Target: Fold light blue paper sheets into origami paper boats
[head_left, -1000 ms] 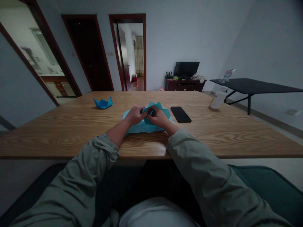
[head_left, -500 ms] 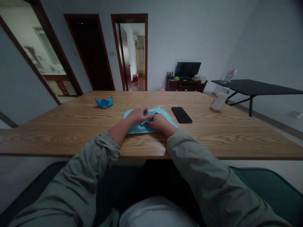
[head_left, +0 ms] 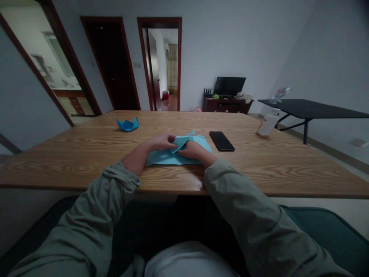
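Note:
A light blue sheet of paper (head_left: 164, 157) lies on the wooden table (head_left: 86, 157) in front of me, partly folded. My left hand (head_left: 159, 142) pinches a raised flap of the sheet at its middle. My right hand (head_left: 192, 149) rests closed on the paper just right of that flap, fingers pressed on the fold. Both hands touch each other over the sheet.
A folded blue paper boat (head_left: 128, 124) sits at the far left of the table. A black phone (head_left: 221, 141) lies just right of the sheet. A white bottle (head_left: 268, 122) stands at the far right edge. A black side table (head_left: 314, 108) is beyond.
The raised paper has been pressed down flatter onto the table. Both hands have dropped lower and my left hand has shifted slightly left along the fold.

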`<state>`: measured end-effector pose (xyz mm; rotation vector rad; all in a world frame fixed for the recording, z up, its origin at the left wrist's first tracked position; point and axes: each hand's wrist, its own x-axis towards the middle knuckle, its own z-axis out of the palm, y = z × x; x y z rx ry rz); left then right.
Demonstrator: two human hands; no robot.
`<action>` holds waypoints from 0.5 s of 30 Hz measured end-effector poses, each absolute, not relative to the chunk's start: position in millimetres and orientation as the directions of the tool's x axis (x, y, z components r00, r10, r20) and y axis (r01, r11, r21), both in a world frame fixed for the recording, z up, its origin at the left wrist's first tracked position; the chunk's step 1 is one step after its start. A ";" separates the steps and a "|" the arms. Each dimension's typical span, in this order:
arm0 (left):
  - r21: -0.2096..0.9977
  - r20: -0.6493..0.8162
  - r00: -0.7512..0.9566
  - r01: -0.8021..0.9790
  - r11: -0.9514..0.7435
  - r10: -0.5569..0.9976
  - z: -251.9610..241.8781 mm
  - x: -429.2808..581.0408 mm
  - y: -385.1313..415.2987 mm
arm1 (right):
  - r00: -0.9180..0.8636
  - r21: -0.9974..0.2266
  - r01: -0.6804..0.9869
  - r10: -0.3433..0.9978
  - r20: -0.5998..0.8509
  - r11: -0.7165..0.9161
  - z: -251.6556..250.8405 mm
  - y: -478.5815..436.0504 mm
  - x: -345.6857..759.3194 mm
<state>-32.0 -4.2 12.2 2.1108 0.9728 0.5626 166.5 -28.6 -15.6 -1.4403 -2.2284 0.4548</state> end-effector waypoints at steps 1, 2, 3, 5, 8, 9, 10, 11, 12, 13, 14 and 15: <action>0.774 0.115 0.599 0.447 -0.449 0.793 13.9 -30.8 -5.5 | -0.342 -0.487 0.791 0.927 0.153 0.372 -14.5 -28.7 166.3; 0.776 0.149 0.580 0.433 -0.458 0.801 15.5 -30.1 -6.5 | -0.327 -0.497 0.794 0.935 0.137 0.351 -13.4 -28.5 166.3; 0.776 0.184 0.563 0.420 -0.471 0.806 16.8 -29.8 -7.3 | -0.313 -0.516 0.790 0.941 0.127 0.332 -12.2 -28.2 166.4; 0.770 0.239 0.538 0.402 -0.495 0.809 18.7 -30.6 -7.8 | -0.291 -0.558 0.770 0.949 0.122 0.308 -9.8 -26.9 167.3; 0.795 0.282 0.482 0.367 -0.483 0.830 20.0 -33.5 -6.6 | -0.252 -0.584 0.768 0.962 0.101 0.263 -5.3 -23.8 170.4; 0.812 0.295 0.451 0.346 -0.470 0.842 20.5 -34.7 -6.1 | -0.231 -0.583 0.775 0.968 0.100 0.245 -3.7 -22.8 171.6; 0.832 0.303 0.418 0.322 -0.452 0.856 21.3 -35.9 -5.7 | -0.207 -0.586 0.778 0.973 0.105 0.229 -2.1 -21.9 172.9; 0.854 0.306 0.381 0.294 -0.429 0.872 22.5 -37.1 -5.4 | -0.191 -0.601 0.766 0.974 0.125 0.227 -0.5 -21.3 174.2; 0.876 0.307 0.341 0.263 -0.404 0.888 24.0 -38.2 -5.2 | -0.180 -0.630 0.737 0.969 0.168 0.246 0.9 -20.9 175.2; 0.895 0.306 0.299 0.231 -0.380 0.904 25.6 -39.3 -4.9 | -0.173 -0.665 0.692 0.959 0.225 0.281 2.1 -21.0 176.1; 0.910 0.304 0.251 0.208 -0.358 0.919 27.2 -40.3 -4.6 | -0.169 -0.696 0.640 0.943 0.285 0.325 3.2 -21.6 176.7; 0.922 0.293 0.202 0.199 -0.332 0.935 28.4 -41.0 -4.1 | -0.169 -0.716 0.591 0.925 0.340 0.371 4.2 -22.7 177.1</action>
